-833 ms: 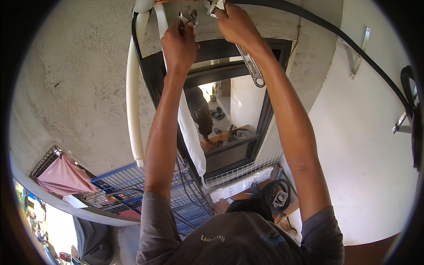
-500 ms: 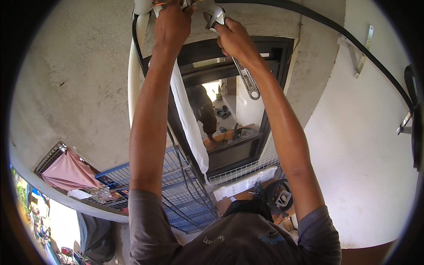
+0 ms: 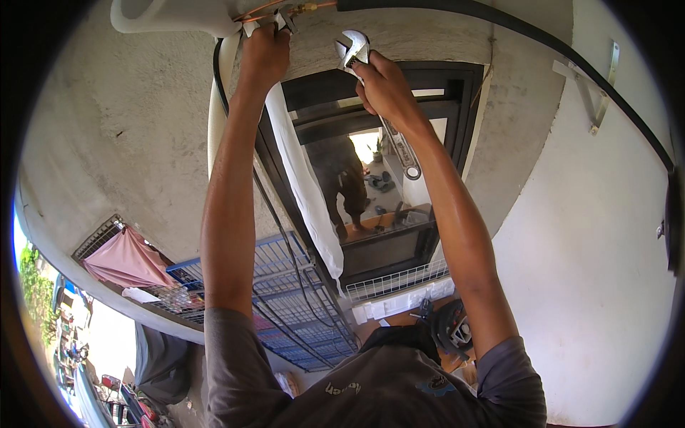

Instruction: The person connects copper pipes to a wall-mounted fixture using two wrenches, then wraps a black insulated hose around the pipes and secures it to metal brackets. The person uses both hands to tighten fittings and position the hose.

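Observation:
Overhead, my left hand (image 3: 265,60) is closed around a metal wrench (image 3: 285,20), most of it hidden by the fingers. Its jaws are beside thin copper pipes (image 3: 262,8) and a brass fitting (image 3: 308,8). To the right, my right hand (image 3: 387,89) grips a large adjustable wrench (image 3: 354,48) by the upper handle. That wrench's jaw points up, apart from the fitting, and its handle hangs down along my forearm. White foam pipe insulation (image 3: 171,18) runs left of the fitting; a black insulated hose (image 3: 457,7) curves away right.
Behind my arms is a dark-framed glass door (image 3: 385,264), with a white wrapped hose (image 3: 303,178) hanging before it. A blue wire rack (image 3: 285,278) stands below. Metal brackets (image 3: 596,93) are fixed to the right wall. A pink cloth (image 3: 128,260) hangs at left.
The view has shifted, so more of the copper pipes, fitting and foam insulation shows. My right hand and its wrench sit slightly lower in the picture; both hands keep their grips.

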A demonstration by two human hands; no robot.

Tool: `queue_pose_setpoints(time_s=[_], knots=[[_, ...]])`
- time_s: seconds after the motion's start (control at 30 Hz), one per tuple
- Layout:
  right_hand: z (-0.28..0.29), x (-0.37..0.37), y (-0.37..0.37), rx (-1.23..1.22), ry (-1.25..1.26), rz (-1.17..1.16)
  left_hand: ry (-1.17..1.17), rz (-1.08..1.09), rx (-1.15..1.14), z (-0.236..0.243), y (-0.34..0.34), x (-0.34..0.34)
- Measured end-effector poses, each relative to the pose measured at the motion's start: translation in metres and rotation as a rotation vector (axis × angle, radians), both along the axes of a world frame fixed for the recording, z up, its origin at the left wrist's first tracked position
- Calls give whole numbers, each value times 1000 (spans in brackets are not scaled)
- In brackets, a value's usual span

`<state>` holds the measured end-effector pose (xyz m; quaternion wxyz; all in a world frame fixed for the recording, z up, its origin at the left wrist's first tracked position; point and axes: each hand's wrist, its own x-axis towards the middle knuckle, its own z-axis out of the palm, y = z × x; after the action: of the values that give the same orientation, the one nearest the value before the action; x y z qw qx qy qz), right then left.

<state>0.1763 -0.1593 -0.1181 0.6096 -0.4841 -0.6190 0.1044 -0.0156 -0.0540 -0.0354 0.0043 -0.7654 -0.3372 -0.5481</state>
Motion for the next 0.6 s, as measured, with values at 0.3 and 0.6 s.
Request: queue_pose_setpoints(time_s=[0.3,0.6], knots=[[6,-12,-4,55,-251,-226,-123,1,26,-17,-37,7],[65,-46,45,128,-506,-412,-389,-90,-221,-99,-90,-14]])
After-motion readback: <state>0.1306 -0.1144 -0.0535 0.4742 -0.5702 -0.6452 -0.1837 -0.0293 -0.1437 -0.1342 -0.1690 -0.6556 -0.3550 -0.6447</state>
